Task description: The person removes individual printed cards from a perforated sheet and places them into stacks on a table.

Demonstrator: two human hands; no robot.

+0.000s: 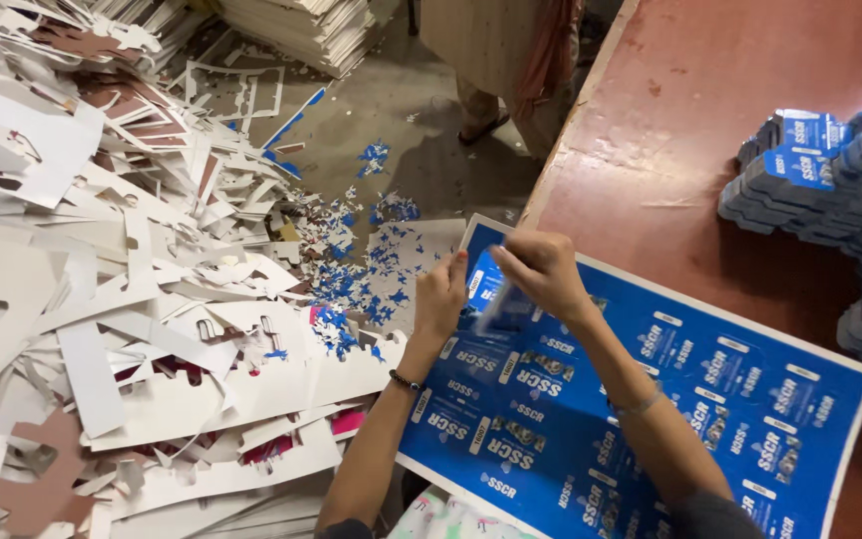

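Note:
A large blue printed die-cut sheet (650, 419) lies on the red-brown table (710, 110), its left corner overhanging the table edge. My left hand (441, 294) presses on the sheet's upper left corner. My right hand (541, 269) pinches a small blue punched-out card (499, 307), blurred by motion, just above the sheet. Both forearms reach in from the bottom of the view.
Stacks of blue punched cards (820, 170) stand at the table's right side. A big heap of white cardboard offcuts (122, 289) covers the floor on the left, with blue paper scraps (361, 269) strewn beside it. Another person's legs (511, 80) stand beyond the table's corner.

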